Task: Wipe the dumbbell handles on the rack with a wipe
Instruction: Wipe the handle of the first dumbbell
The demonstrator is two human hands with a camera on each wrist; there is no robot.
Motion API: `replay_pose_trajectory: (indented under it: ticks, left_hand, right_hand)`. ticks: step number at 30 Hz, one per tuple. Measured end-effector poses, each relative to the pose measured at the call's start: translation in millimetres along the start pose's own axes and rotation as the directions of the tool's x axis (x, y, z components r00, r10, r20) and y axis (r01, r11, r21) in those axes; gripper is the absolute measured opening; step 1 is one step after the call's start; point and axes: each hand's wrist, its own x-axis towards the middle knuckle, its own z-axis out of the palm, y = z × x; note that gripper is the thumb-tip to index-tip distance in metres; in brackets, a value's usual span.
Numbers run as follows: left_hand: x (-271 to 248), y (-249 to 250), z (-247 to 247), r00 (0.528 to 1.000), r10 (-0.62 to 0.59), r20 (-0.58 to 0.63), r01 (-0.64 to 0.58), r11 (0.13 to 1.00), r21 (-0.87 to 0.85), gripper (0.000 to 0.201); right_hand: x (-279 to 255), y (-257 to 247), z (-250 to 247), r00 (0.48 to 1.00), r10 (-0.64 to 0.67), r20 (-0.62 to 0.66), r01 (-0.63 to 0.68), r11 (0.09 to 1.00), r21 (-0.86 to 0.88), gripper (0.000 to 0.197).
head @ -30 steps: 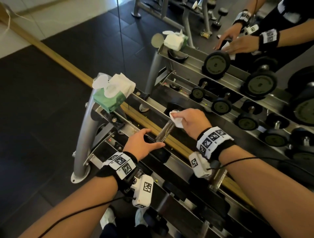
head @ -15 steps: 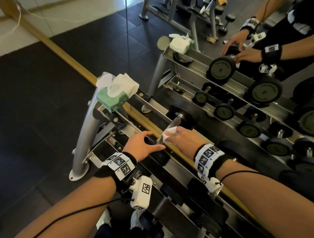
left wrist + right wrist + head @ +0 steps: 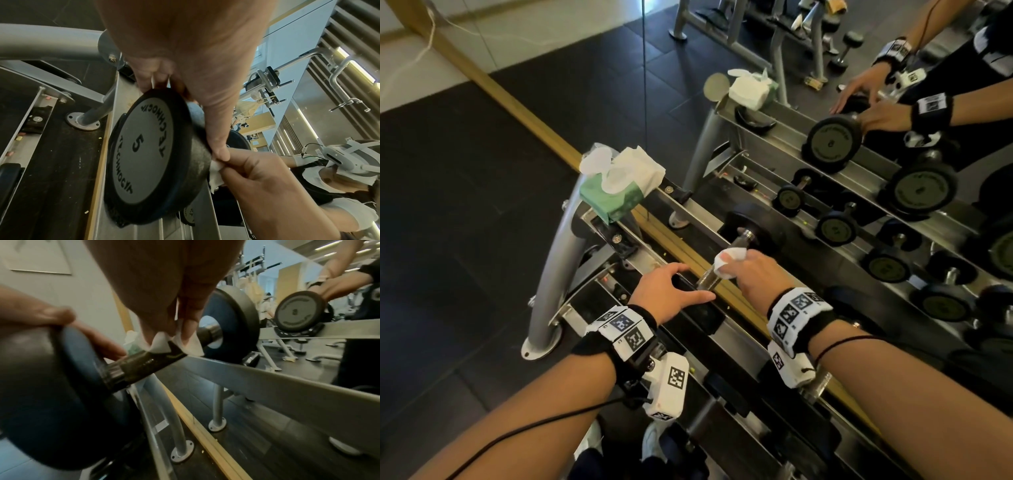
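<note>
A black dumbbell lies on the top rail of the steel rack, its knurled handle running away from me. My left hand grips the near head, marked 5, fingers over its rim and thumb on the side. My right hand holds a white wipe folded over the middle of the handle, fingertips pinching the wipe down on the bar. The far head shows beyond the wipe.
A green pack of wipes sits on the rack's left end, one sheet sticking out. A mirror right behind the rack reflects it and my arms. More dumbbells fill the lower tiers. Dark rubber floor lies to the left.
My right hand slid the wipe along the handle from the far end toward the near head, then slightly back to the middle. The left hand stayed on the near head.
</note>
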Motion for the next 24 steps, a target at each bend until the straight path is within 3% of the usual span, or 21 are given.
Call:
replay_pose_trajectory:
  ticks: [3, 5, 7, 9, 12, 15, 20, 24]
  left_hand:
    - [-0.8, 1.1, -0.6, 1.0, 0.014, 0.003, -0.014, 1.0, 0.002, 0.085]
    - [-1.6, 1.5, -0.9, 1.0, 0.016, 0.004, -0.016, 1.0, 0.017, 0.086]
    - [-1.5, 1.9, -1.6, 1.0, 0.002, 0.008, -0.002, 1.0, 0.012, 0.087]
    - [-1.3, 2.7, -2.4, 1.0, -0.006, 0.017, 0.006, 1.0, 0.013, 0.088]
    - [-1.7, 3.1, -2.6, 1.0, -0.001, 0.015, 0.001, 0.999, 0.035, 0.088]
    - [-2.3, 2.5, -2.2, 1.0, 0.005, 0.011, -0.005, 0.999, 0.034, 0.087]
    - [-2.9, 0.4, -2.1, 1.0, 0.01, 0.002, -0.01, 1.0, 0.021, 0.088]
    - [-4.0, 2.0, -2.0, 1.0, 0.022, 0.008, -0.022, 1.0, 0.013, 0.086]
  right_hand:
    - [1.4, -10.6, -2.9, 0.982, -0.074, 0.173, 0.081, 0.996, -0.035, 0.045]
    - [2.5, -11.3, -11.6, 0.964, -0.099, 0.246, 0.085, 0.994, 0.065, 0.04]
    - [3.5, -6.8, -26.2, 0.972, -0.078, 0.222, 0.047, 0.989, 0.144, 0.034]
    - [5.6, 2.8, -40.2, 0.991, 0.022, 0.131, -0.047, 0.98, 0.192, 0.032]
    - [10.8, 13.6, -50.9, 0.996, 0.092, 0.003, -0.092, 0.996, -0.01, 0.039]
    - [10.1, 10.0, -46.0, 0.996, 0.053, 0.079, -0.034, 0.974, -0.225, 0.039]
    - [2.4, -6.8, -27.6, 0.982, 0.036, 0.186, -0.006, 0.988, -0.157, 0.05]
    - [0.6, -18.7, -23.3, 0.949, -0.072, 0.305, 0.127, 0.978, -0.165, 0.044]
